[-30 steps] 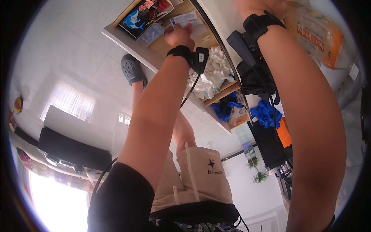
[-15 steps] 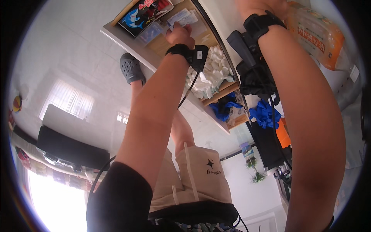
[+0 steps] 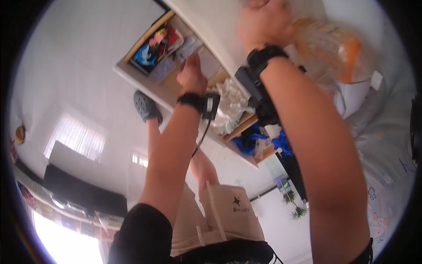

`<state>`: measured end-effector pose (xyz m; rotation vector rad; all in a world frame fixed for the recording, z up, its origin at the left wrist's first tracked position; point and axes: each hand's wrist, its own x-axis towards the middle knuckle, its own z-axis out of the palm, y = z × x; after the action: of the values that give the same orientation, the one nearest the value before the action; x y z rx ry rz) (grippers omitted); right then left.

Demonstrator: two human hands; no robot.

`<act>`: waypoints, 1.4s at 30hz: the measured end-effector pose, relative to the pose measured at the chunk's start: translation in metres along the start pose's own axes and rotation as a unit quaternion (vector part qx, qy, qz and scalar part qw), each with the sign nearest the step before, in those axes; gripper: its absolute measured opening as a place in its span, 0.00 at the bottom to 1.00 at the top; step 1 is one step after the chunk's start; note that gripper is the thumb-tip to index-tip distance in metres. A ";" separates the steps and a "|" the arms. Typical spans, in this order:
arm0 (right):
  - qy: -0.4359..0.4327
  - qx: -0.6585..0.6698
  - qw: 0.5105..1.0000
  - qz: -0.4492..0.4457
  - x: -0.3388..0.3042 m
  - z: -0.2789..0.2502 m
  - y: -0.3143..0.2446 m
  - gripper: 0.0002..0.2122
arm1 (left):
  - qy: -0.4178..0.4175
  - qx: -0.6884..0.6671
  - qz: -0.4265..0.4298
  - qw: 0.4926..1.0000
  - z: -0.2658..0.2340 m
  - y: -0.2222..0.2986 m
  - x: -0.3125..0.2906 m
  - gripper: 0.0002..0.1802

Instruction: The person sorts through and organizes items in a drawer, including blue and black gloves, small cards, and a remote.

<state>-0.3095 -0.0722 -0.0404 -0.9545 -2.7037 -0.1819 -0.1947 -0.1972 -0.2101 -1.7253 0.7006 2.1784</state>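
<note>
My left hand [image 3: 192,75] is over an open drawer [image 3: 145,82], above small clear packets [image 3: 161,70] and pale papers [image 3: 190,47]. Its fingers are drawn together, and what they hold, if anything, cannot be made out. A dark strap with a small box sits on that wrist. On the pale tabletop [image 3: 211,20] above the drawer rests my right hand [image 3: 266,26]. Its fingers look curled, partly cut off by the upper edge, and their contents are hidden. Right beside it lies a clear and orange plastic package [image 3: 332,48], blurred.
The drawer also holds a black booklet with a shark picture [image 3: 147,55], a pile of white soft pieces [image 3: 228,103] and crumpled blue material [image 3: 249,140]. A grey clog [image 3: 146,107] is on my foot below. A dark bench [image 3: 83,187] stands at the left.
My right hand has shifted left along the tabletop, with the package now at its right. My left hand has drawn back a little from the papers. The whole view has shifted slightly.
</note>
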 end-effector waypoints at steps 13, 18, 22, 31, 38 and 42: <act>-0.052 0.038 0.996 0.057 -0.001 -0.002 0.001 0.08 | -0.273 0.530 0.682 0.424 0.148 0.113 -0.164 0.21; -0.048 0.029 0.998 0.039 0.000 -0.002 -0.001 0.08 | -0.290 0.576 0.698 0.311 0.170 0.127 -0.141 0.26; -0.017 0.060 0.997 0.044 -0.003 0.002 0.001 0.07 | -0.322 0.386 0.500 0.705 0.126 0.131 -0.151 0.18; -0.022 0.017 1.000 0.009 0.002 -0.003 0.002 0.08 | -0.181 0.298 0.159 0.924 -0.011 0.038 -0.088 0.21; 0.000 -0.032 0.999 -0.011 0.007 -0.004 0.008 0.11 | -0.145 0.305 0.148 0.930 -0.001 -0.011 -0.018 0.22; -0.047 0.004 0.998 0.028 0.002 0.000 0.001 0.13 | -0.065 0.338 0.190 0.920 0.001 0.004 0.010 0.24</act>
<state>-0.3103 -0.0702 -0.0395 -1.0616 -2.7561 -0.1160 -0.1995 -0.2008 -0.2194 -1.1376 1.6238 1.8881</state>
